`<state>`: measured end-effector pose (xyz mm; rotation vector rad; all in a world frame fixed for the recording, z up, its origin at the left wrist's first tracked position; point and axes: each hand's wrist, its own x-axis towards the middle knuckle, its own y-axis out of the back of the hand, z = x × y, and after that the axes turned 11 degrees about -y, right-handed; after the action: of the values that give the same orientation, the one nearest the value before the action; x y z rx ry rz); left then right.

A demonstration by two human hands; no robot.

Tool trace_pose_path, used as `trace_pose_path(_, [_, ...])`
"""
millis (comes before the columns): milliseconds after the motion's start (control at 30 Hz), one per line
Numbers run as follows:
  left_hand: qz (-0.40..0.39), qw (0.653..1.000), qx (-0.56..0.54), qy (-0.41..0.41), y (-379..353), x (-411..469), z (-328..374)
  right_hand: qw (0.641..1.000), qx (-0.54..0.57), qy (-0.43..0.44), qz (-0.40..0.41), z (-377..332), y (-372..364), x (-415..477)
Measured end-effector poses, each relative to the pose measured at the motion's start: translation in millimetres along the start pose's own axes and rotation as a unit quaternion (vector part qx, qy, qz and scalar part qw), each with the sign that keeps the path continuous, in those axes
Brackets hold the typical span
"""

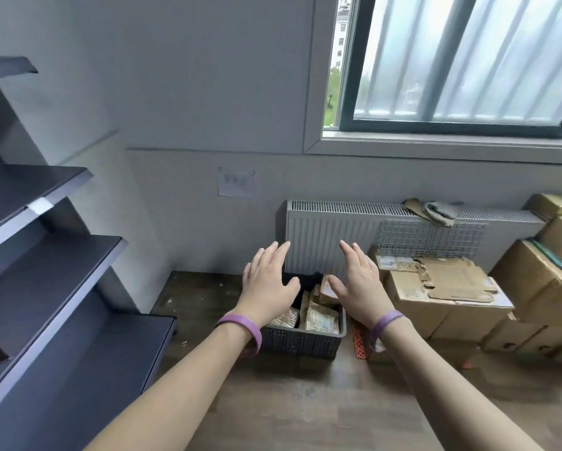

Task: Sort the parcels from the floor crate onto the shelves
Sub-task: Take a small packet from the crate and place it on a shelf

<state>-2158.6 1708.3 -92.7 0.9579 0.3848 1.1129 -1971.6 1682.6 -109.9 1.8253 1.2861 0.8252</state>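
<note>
Parcels, brown paper-wrapped packets, fill a dark slotted plastic crate on the wooden floor, below a white radiator. Dark grey metal shelves stand bare at left, with open floor between; stacked cardboard boxes crowd the right. Left hand and right hand hover over the crate, fingers straight and spread, holding nothing.

Legible text, brands, numbers: none. White paper sheet taped to pale grey wall: faint marks, too blurred to read. White shipping label on torn brown cardboard box beside white panel radiator: print unreadable. Small white tag on front edge of dark grey metal shelf: no characters discernible. Brown wrapped parcels in dark plastic floor crate: markings illegible.
</note>
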Motion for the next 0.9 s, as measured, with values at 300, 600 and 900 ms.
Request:
trace_pose_path(300, [-0.048,0.998,-0.040,-0.006,-65,162,-64,0.998,-0.048,-0.034,-0.035,27,-60,141])
trace_pose_path(600, [-0.116,0.991,-0.058,0.029,-124,314,-149,0.989,-0.094,-0.066,-0.091,54,-127,295])
trace_pose_path(900, [-0.185,0.979,-0.032,0.083,-232,385,-234,0.965,-0.129,-0.106,-0.204,140,-239,383])
